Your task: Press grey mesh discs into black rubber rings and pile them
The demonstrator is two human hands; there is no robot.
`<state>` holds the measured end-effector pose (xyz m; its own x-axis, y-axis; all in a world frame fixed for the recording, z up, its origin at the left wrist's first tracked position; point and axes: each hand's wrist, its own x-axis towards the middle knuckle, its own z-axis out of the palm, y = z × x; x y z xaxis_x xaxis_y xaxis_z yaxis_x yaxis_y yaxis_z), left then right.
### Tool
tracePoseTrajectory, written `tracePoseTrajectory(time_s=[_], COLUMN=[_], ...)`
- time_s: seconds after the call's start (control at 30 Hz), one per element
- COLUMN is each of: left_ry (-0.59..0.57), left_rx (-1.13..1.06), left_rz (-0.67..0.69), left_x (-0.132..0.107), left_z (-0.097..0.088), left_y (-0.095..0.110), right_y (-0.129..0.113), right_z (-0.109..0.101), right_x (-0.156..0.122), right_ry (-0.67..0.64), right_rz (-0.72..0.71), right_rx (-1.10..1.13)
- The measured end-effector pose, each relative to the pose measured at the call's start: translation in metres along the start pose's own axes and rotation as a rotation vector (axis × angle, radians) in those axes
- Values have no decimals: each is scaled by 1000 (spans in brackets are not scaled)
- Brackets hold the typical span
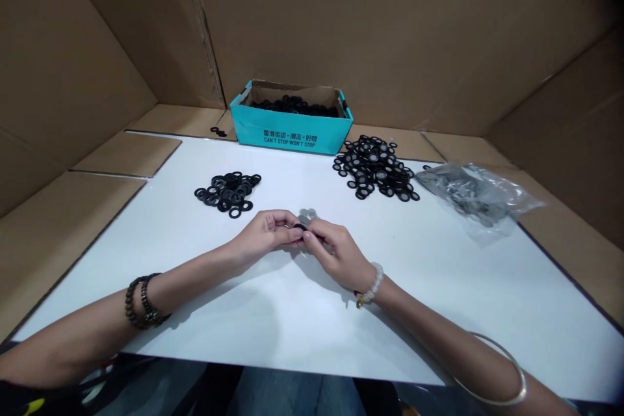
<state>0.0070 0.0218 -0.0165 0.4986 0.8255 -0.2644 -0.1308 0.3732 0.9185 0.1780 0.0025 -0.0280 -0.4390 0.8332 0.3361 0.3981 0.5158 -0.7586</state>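
Observation:
In the middle of the white table (pixel 273 312), my two hands meet over one black rubber ring (pixel 300 227). My left hand (pixel 268 232) pinches the ring between thumb and fingers. From the other side my right hand (pixel 336 247) is closed, its thumb and fingertips on the ring's edge; whether a disc is in them too is hidden. Just behind the fingertips lie a few small grey mesh-like discs (pixel 308 213). A loose pile of black rings (pixel 228 192) with open centres is left of my hands. To the right, a bigger pile of black rings with grey centres (pixel 377 169) is heaped.
A turquoise cardboard box (pixel 292 132) full of black rings stands at the back. A clear plastic bag (pixel 475 195) of grey discs lies at the right. Several stray rings (pixel 218 132) lie left of the box. Cardboard walls (pixel 390 32) enclose the table.

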Motion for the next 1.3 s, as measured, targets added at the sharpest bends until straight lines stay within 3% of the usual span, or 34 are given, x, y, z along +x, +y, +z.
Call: tracePoseTrajectory(time_s=[0.2, 0.43, 0.83, 0.97, 1.17, 1.3], left_ry=[121, 55, 44, 25, -3, -49], left_rx=[95, -14, -54, -58, 13, 70], left_rz=[110, -11, -1, -21, -20, 6], left_x=[0, 4, 4, 4, 7, 9], left_z=[1, -6, -4, -4, -5, -9], left_y=[-2, -10, -9, -8, -11, -15], right_y=[0, 5, 15, 13, 6, 4], right_z=[0, -1, 8, 6, 2, 2], right_x=[0, 0, -1, -1, -3, -3], right_ry=[5, 16, -43, -23, -20, -13], right_rz=[61, 257, 394, 361, 154, 61], right_rx=[73, 412, 702, 601, 161, 33])
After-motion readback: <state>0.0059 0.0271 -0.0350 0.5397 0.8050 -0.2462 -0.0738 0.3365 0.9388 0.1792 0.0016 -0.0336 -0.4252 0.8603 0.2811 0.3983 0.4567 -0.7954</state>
